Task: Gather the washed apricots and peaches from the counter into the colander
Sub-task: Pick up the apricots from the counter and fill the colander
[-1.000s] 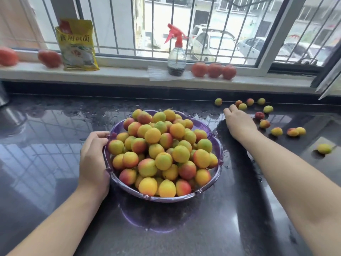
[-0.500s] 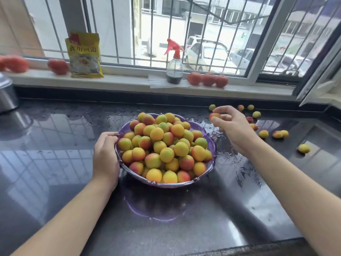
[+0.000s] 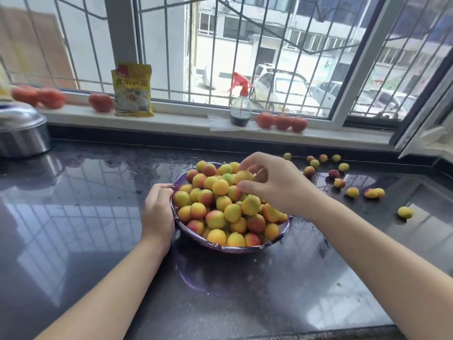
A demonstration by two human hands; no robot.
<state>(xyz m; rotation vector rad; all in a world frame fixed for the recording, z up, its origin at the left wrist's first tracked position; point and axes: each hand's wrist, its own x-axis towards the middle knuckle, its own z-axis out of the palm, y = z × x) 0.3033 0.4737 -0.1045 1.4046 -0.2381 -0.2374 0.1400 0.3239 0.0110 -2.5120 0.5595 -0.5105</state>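
A purple colander (image 3: 230,249) stands on the dark wet counter, heaped with yellow and red apricots and peaches. My left hand (image 3: 158,212) grips the colander's left rim. My right hand (image 3: 274,184) hovers over the top of the heap and pinches one yellow fruit (image 3: 244,176) between thumb and fingers. Several loose fruits (image 3: 353,192) lie scattered on the counter to the right, near the back wall, and one yellow fruit (image 3: 405,212) lies apart at the far right.
The windowsill holds a yellow packet (image 3: 132,90), a spray bottle (image 3: 241,106) and red tomatoes (image 3: 282,121). A steel pot (image 3: 22,133) stands at the far left. The counter's front edge (image 3: 318,333) runs along the bottom.
My right hand picked a fruit from the counter at the right and carried it left over the colander's heap. My left hand stayed on the rim.
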